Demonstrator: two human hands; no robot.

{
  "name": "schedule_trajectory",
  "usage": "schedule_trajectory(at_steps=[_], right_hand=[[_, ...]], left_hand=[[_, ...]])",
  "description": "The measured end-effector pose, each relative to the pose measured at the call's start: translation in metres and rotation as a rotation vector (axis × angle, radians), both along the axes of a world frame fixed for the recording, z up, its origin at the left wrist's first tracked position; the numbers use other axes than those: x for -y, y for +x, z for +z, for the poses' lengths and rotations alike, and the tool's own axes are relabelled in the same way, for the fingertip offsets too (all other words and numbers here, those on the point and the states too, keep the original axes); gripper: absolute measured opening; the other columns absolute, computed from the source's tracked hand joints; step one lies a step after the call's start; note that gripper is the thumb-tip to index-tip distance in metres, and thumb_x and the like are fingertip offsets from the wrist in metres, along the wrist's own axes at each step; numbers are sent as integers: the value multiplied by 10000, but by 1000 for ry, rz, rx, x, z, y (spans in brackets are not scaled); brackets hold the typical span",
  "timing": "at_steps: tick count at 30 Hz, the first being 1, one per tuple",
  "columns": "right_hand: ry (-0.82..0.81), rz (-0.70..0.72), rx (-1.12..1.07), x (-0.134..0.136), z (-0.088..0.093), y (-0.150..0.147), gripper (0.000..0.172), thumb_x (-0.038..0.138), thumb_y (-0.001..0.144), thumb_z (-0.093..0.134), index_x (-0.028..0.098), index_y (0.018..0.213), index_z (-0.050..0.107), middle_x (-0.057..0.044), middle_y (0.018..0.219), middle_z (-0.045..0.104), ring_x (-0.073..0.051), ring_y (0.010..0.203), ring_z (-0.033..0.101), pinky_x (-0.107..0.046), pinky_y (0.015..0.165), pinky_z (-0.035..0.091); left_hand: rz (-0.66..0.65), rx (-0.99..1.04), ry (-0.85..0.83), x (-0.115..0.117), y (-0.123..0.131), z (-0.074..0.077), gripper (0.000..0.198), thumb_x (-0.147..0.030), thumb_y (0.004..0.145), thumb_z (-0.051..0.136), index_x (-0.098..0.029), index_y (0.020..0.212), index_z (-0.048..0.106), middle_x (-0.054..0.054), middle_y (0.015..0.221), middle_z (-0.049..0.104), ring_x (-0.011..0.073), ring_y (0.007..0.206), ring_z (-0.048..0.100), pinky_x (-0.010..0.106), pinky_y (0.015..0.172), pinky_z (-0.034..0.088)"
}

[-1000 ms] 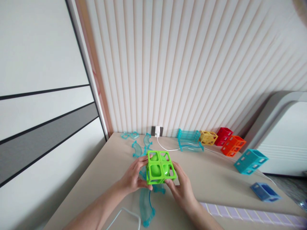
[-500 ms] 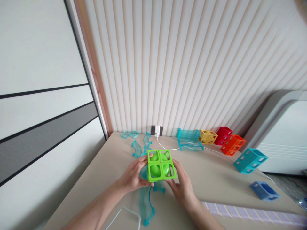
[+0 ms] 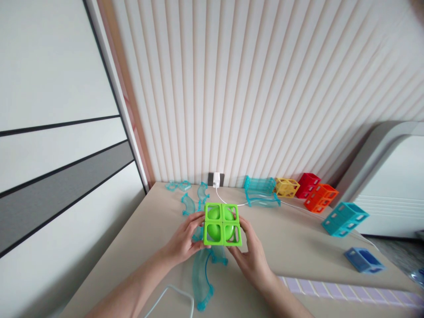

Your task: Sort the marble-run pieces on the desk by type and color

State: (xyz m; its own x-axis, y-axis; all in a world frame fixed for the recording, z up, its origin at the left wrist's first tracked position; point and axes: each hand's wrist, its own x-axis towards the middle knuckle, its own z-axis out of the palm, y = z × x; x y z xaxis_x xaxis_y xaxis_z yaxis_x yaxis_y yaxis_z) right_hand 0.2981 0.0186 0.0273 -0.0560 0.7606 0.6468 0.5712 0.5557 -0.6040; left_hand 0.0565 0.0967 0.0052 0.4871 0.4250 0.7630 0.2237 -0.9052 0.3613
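Observation:
Between my two hands I hold a bright green plastic block frame (image 3: 222,224), made of square openings with rounded green surfaces inside. My left hand (image 3: 185,237) is closed on its left side, thumb low and fingers higher up. My right hand (image 3: 250,251) grips the opposite side, thumb at the bottom edge. The block is raised over the table, its open-square face toward me. Below and behind it lie translucent teal curved track pieces (image 3: 201,278), partly covered by the block and my left hand.
Along the back stand teal straight tracks (image 3: 261,187), a yellow block frame (image 3: 286,187), a red one (image 3: 307,185) and an orange one (image 3: 320,198). Teal (image 3: 345,219) and blue block frames (image 3: 364,259) stand to the right. A white cable runs from a wall plug (image 3: 216,180).
The green block has tilted slightly and risen a little, so its face now looks squarer to me. Both hands keep their hold on it.

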Motion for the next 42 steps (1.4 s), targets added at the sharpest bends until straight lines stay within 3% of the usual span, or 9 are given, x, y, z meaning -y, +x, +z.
schedule_trajectory(at_steps=[5,12,19,27,33,39,42], right_hand=[[2,-38,-18,-2,-4,0,561,261,901,704,242,1417,484,-133,1388,639,-301,1275,631,-426,1043,544],[-25,-26,-58,-4,-5,0,544,229,895,694,240,1402,497,-134,1411,619,-302,1298,608,-441,1057,533],[-151,-19,-120,0,-3,-1,488,252,889,687,222,1353,541,-138,1349,650,-304,1219,647,-379,887,623],[-73,8,-77,0,-6,0,493,253,873,694,227,1342,544,-132,1321,670,-304,1193,670,-391,938,602],[-109,42,-98,0,-8,-1,457,374,936,653,222,1352,542,-141,1297,679,-311,1175,675,-379,885,622],[-106,35,-115,-4,-13,-1,480,389,947,644,222,1381,528,-138,1298,683,-305,1184,673,-387,934,599],[-95,46,-110,-7,-15,0,475,377,946,642,222,1381,531,-135,1293,690,-300,1184,675,-399,984,572]], left_hand=[[-18,6,-52,5,1,2,740,-508,924,654,-212,1523,337,205,1399,528,339,1305,568,440,1022,561],[13,-38,8,2,2,5,623,-318,990,590,-229,1542,315,181,1375,588,308,1315,579,449,1059,537],[17,18,152,-5,2,4,762,-612,882,621,-179,1469,404,163,1192,687,291,1107,697,416,915,608],[33,36,273,-5,1,15,826,-692,823,637,-180,1432,416,130,1076,702,272,946,725,406,804,625],[21,70,264,-3,3,16,832,-754,811,590,-157,1375,457,122,1018,677,270,897,709,409,756,629],[2,16,210,-5,0,18,866,-674,754,736,-194,1399,413,103,1019,663,258,875,706,400,747,627],[-24,-38,225,-8,-4,17,752,-569,836,728,-190,1399,406,109,1033,674,253,888,704,389,778,618]])
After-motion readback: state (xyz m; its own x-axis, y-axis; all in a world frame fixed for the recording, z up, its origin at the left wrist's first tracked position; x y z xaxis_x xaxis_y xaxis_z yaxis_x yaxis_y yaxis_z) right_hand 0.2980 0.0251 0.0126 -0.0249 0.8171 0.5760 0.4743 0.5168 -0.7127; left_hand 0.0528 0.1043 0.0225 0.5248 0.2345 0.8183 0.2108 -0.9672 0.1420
